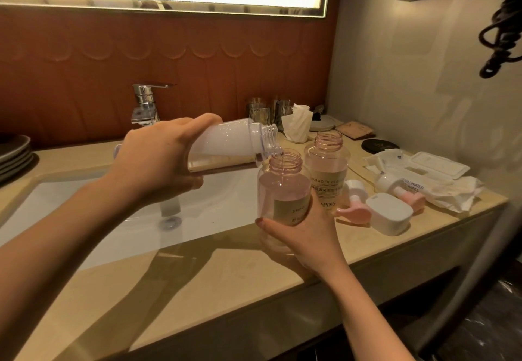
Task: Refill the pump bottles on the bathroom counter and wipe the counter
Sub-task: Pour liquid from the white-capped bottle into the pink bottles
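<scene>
The left hand (158,160) is wrapped round a clear refill bottle (226,145), fingers over the top and thumb beneath; the bottle is tipped almost flat, its open mouth pointing right and sitting just above the open neck of a pink pump bottle (282,191); liquid lies along the lower side of the refill bottle. The right hand (308,233) grips the pink pump bottle low down, fingers curled round its label and base; the bottle stands upright at the front right corner of the sink (84,213), over the beige worktop (211,281); whether its base touches the worktop I cannot tell, since the hand hides it.

A second pink bottle (327,168), also uncapped, stands on the worktop just behind and to the right of the first, nearly touching it. Two pink pump heads lie on their sides to the right, the nearer pump head (357,209) beside the second bottle, the farther pump head (409,198) against a pack of wet wipes (435,167); a white square cap (391,215) lies between them, nearer the front edge.

Behind, a chrome tap (145,106) stands over the sink; a glass stuffed with tissue (298,126) sits by the back wall; a stack of plates (14,157) rests at the far left.
</scene>
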`<state>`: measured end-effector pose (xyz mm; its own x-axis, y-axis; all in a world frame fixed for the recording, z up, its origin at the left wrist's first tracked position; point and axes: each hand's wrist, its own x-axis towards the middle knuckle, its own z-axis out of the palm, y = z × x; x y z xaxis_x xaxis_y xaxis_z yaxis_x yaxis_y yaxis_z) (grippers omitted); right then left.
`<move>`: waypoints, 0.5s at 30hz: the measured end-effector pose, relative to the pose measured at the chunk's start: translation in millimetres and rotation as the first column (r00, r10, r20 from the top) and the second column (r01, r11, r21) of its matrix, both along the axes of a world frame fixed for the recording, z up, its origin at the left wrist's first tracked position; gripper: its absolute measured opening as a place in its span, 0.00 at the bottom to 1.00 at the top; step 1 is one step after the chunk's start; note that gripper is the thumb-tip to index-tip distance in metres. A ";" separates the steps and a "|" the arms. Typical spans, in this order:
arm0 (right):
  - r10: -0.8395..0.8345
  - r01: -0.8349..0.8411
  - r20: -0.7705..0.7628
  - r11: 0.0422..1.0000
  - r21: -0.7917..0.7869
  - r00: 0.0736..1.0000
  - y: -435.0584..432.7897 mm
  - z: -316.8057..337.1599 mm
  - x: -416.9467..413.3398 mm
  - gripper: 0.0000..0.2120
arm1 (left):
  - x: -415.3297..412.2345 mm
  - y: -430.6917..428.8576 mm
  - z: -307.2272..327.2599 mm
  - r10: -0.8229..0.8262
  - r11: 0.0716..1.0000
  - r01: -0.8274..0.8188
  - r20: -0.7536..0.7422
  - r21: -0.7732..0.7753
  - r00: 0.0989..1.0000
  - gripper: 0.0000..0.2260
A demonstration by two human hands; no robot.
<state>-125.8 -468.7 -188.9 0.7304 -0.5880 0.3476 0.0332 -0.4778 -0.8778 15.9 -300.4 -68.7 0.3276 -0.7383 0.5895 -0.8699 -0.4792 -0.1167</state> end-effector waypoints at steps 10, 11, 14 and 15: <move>0.010 -0.010 0.021 1.000 0.008 1.000 0.0 0.9 -0.5 0.45 | -2.1 0.1 2.9 0.023 1.000 -0.024 0.037 0.011 0.999 0.35; 0.009 -0.010 0.025 1.000 0.013 1.000 -0.1 0.9 -0.6 0.45 | -2.4 0.2 3.0 0.027 1.000 -0.028 0.043 0.012 0.999 0.35; 0.004 -0.005 0.025 1.000 0.009 1.000 -0.2 0.7 -0.7 0.46 | -2.8 0.0 3.3 0.026 0.999 -0.027 0.043 0.019 0.999 0.35; 0.003 -0.003 0.022 1.000 0.006 1.000 -0.4 0.6 -0.5 0.46 | -2.8 0.1 3.4 0.024 0.999 -0.025 0.038 0.020 0.999 0.35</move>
